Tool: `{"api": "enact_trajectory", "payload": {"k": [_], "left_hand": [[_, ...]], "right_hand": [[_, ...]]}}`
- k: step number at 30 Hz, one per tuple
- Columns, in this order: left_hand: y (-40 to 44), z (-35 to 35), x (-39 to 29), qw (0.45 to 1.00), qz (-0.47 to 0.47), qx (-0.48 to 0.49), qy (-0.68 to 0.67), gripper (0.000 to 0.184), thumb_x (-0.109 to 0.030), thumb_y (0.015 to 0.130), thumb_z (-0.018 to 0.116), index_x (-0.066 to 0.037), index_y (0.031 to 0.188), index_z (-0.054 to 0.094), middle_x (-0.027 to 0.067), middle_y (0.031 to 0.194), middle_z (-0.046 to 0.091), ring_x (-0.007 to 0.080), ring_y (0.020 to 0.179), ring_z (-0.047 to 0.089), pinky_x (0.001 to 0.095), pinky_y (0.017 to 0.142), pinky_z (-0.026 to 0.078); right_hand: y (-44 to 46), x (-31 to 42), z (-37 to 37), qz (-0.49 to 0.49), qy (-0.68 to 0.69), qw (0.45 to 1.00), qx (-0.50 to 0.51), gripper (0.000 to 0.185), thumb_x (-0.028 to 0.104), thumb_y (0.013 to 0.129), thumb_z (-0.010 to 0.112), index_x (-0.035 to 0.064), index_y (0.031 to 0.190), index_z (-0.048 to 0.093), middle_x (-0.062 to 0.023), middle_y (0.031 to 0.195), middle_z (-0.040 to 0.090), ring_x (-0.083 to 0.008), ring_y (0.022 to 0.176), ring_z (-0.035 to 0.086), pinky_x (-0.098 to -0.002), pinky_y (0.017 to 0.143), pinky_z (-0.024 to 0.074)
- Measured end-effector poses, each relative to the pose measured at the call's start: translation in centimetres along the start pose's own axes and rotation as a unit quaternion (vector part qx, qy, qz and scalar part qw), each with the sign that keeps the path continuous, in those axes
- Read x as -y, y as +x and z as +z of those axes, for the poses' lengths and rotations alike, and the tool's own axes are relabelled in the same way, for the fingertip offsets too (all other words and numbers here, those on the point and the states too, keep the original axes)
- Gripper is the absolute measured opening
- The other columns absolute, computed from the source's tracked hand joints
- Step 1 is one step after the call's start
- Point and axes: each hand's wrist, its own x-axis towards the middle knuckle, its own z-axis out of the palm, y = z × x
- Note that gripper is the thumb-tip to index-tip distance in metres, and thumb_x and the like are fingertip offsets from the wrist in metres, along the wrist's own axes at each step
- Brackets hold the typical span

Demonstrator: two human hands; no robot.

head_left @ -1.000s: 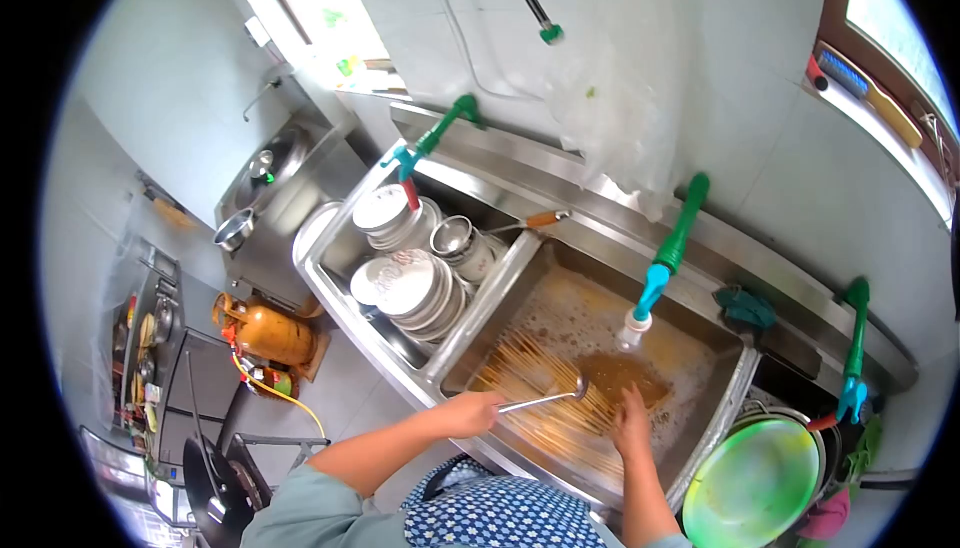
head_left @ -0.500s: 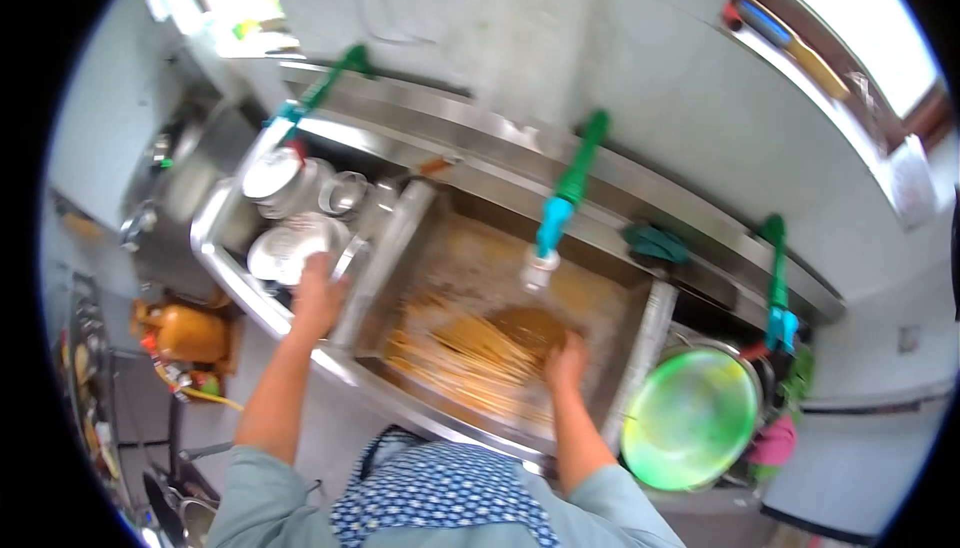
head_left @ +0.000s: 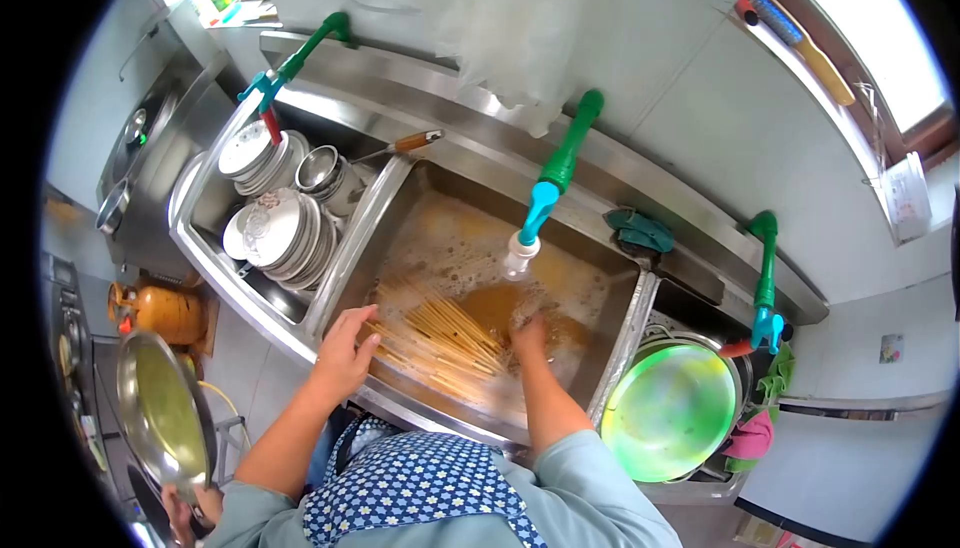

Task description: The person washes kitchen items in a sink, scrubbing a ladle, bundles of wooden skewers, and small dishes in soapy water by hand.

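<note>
A bundle of wooden chopsticks (head_left: 445, 338) floats in brown, soapy water in the middle sink (head_left: 625, 323). My left hand (head_left: 345, 353) is at the sink's front left rim, close to the chopsticks' ends, its fingers spread and nothing seen in them. My right hand (head_left: 530, 336) dips into the water right of the chopsticks; the water hides its fingers. Above the water hangs the middle tap (head_left: 540, 213), green with a blue handle and white nozzle. Stacked plates (head_left: 285, 233) and metal cups (head_left: 320, 170) fill the left basin.
A green basin (head_left: 670, 413) rests over the right sink. Behind the middle sink lie a wooden-handled tool (head_left: 415, 142) and a dark green cloth (head_left: 640, 231). At lower left another person's hands (head_left: 190, 510) hold a large metal pan (head_left: 165, 403), near an orange gas cylinder (head_left: 165, 316).
My left hand has left the stacked plates and come down to the middle sink's rim. My right hand has sunk deeper in the water. The other person's pan has appeared at lower left.
</note>
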Motion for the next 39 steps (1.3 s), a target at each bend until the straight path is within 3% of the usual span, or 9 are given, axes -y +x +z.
{"api": "enact_trajectory", "payload": {"k": [4, 8, 10, 14, 19, 23, 25, 32, 39], "left_hand": [[-0.1, 1.5, 0.5, 1.000, 0.005, 0.019, -0.018, 0.037, -0.005, 0.087, 0.060, 0.000, 0.124, 0.055, 0.0155, 0.114, 0.061, 0.0294, 0.109, 0.058, 0.0351, 0.095, 0.045], [0.0, 2.4, -1.1, 0.997, 0.036, 0.058, -0.032, 0.034, -0.008, 0.089, 0.059, 0.000, 0.122, 0.057, 0.0166, 0.115, 0.061, 0.0315, 0.109, 0.058, 0.0362, 0.094, 0.045], [0.1, 2.5, -1.5, 0.996, 0.046, 0.067, -0.028, 0.033, -0.008, 0.089, 0.059, 0.000, 0.121, 0.057, 0.0167, 0.115, 0.061, 0.0315, 0.108, 0.058, 0.0361, 0.093, 0.045], [0.3, 3.1, -1.8, 0.994, 0.041, 0.085, -0.050, 0.030, -0.008, 0.090, 0.058, 0.000, 0.119, 0.059, 0.0170, 0.113, 0.061, 0.0321, 0.106, 0.059, 0.0358, 0.090, 0.047], [0.2, 4.1, -1.9, 0.992, 0.058, 0.097, -0.050, 0.030, -0.010, 0.090, 0.059, 0.000, 0.118, 0.060, 0.0168, 0.113, 0.061, 0.0309, 0.104, 0.060, 0.0350, 0.088, 0.048], [-1.0, 3.4, -1.3, 0.993, 0.019, 0.105, -0.059, 0.030, -0.013, 0.091, 0.059, -0.002, 0.119, 0.060, 0.0161, 0.113, 0.062, 0.0286, 0.103, 0.061, 0.0343, 0.086, 0.049], [-1.7, 3.0, -1.8, 0.991, 0.007, 0.124, -0.059, 0.031, -0.014, 0.092, 0.059, -0.002, 0.120, 0.059, 0.0157, 0.113, 0.062, 0.0284, 0.103, 0.061, 0.0343, 0.087, 0.050], [-2.1, 1.2, -5.1, 0.974, 0.033, 0.208, -0.079, 0.035, -0.015, 0.094, 0.056, -0.004, 0.127, 0.055, 0.0148, 0.117, 0.061, 0.0288, 0.108, 0.059, 0.0355, 0.093, 0.047], [-1.9, -0.3, -8.3, 0.968, 0.065, 0.217, -0.106, 0.035, -0.014, 0.095, 0.056, -0.003, 0.127, 0.054, 0.0133, 0.115, 0.062, 0.0259, 0.103, 0.062, 0.0339, 0.090, 0.048]], "right_hand": [[-2.1, 3.7, -0.6, 0.108, 0.377, 0.910, 0.134, 0.040, 0.010, 0.086, 0.064, -0.0004, 0.119, 0.045, -0.0169, 0.100, 0.064, -0.0296, 0.083, 0.066, -0.0377, 0.072, 0.0520], [-2.2, 7.4, -2.0, 0.048, 0.361, 0.926, 0.099, 0.028, 0.008, 0.091, 0.057, -0.0008, 0.115, 0.046, -0.0177, 0.091, 0.063, -0.0305, 0.078, 0.066, -0.0384, 0.069, 0.0518], [-1.5, 8.3, -3.5, -0.077, 0.168, 0.982, 0.046, 0.030, 0.009, 0.091, 0.054, -0.0001, 0.118, 0.044, -0.0239, 0.096, 0.062, -0.0366, 0.081, 0.066, -0.0416, 0.070, 0.0518], [-1.0, 10.0, -4.2, -0.106, 0.018, 0.989, 0.098, 0.038, 0.014, 0.091, 0.055, 0.0026, 0.125, 0.043, -0.0286, 0.108, 0.058, -0.0439, 0.089, 0.063, -0.0463, 0.077, 0.0512], [-5.4, 10.5, -1.9, -0.273, -0.236, 0.896, 0.258, 0.060, 0.038, 0.085, 0.063, 0.0076, 0.133, 0.046, -0.0264, 0.124, 0.054, -0.0441, 0.111, 0.054, -0.0503, 0.094, 0.0439], [-6.4, 9.9, -1.2, -0.329, -0.218, 0.913, 0.105, 0.059, 0.045, 0.082, 0.066, 0.0077, 0.126, 0.053, -0.0229, 0.126, 0.055, -0.0415, 0.114, 0.053, -0.0510, 0.096, 0.0425], [-5.2, 10.3, -0.8, -0.196, -0.151, 0.952, 0.182, 0.055, 0.047, 0.081, 0.066, 0.0093, 0.120, 0.058, -0.0177, 0.129, 0.054, -0.0364, 0.118, 0.052, -0.0523, 0.095, 0.0424], [-9.3, 10.7, 0.3, -0.344, -0.270, 0.848, 0.300, 0.066, 0.056, 0.080, 0.064, 0.0086, 0.125, 0.054, -0.0188, 0.125, 0.057, -0.0361, 0.117, 0.053, -0.0473, 0.096, 0.0437], [-10.3, 8.4, 1.9, -0.277, -0.245, 0.852, 0.370, 0.083, 0.064, 0.078, 0.062, 0.0061, 0.135, 0.046, -0.0241, 0.135, 0.051, -0.0389, 0.125, 0.049, -0.0474, 0.101, 0.0416]]}}
